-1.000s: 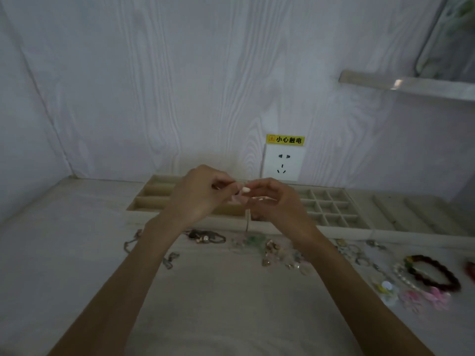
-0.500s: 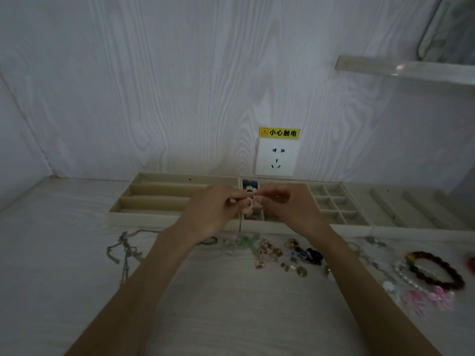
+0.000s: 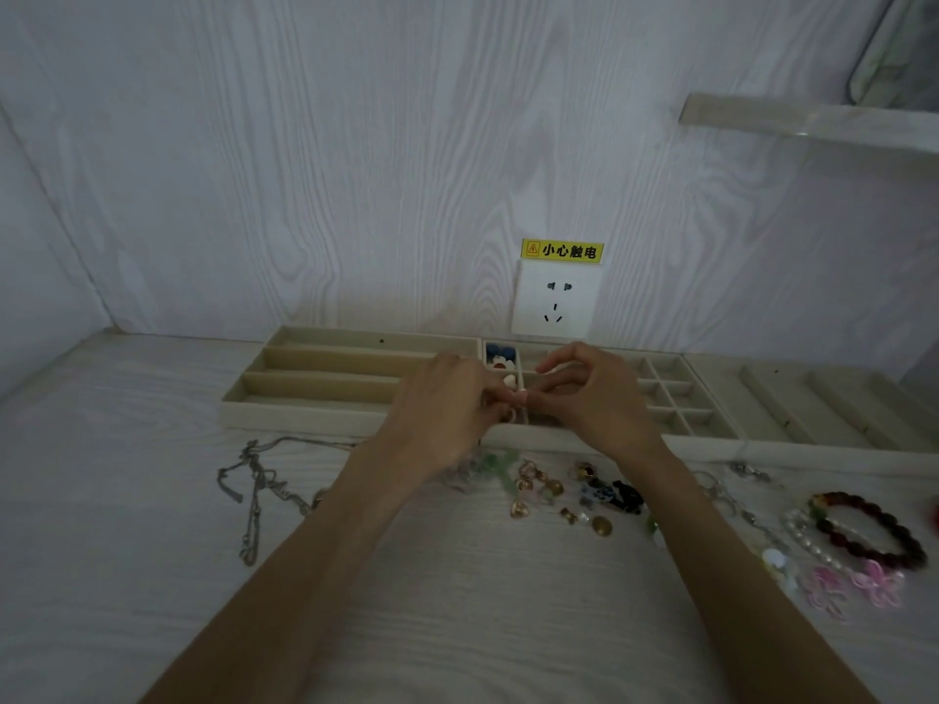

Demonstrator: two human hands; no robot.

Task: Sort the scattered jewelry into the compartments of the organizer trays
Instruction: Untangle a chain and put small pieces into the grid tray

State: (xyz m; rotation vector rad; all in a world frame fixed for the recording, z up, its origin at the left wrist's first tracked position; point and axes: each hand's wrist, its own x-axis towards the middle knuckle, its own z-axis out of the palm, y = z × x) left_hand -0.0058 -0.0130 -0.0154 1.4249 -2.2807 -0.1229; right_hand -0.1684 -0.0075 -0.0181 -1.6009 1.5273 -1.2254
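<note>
While most of the jewelry is lying loose on the pale wood-grain table (image 3: pixel 152 500), the person's left hand (image 3: pixel 447 414) and right hand (image 3: pixel 594 398) are meeting above the front edge of the beige fabric-lined organizer trays (image 3: pixel 315 416), both pinching one small pale pink piece of jewelry (image 3: pixel 519 404) between curled fingertips. The piece is hanging just over the seam between the long-slot tray and the grid tray; its visible part is trailing downward from the fingers, so its long axis seems to be running roughly vertical (it is too small and blurred to name or to tell which end is which). The sorting is looking barely begun: only one back compartment of the grid tray is holding a few blue, white and red beads (image 3: pixel 500 357), and the other compartments in view are showing nothing. Waiting on the table are a tangled silver chain (image 3: pixel 254 495), small gold charms (image 3: pixel 533 487), a dark red bead bracelet (image 3: pixel 871 530), a white pearl bracelet (image 3: pixel 803 538) and pink flower clips (image 3: pixel 858 586).
</note>
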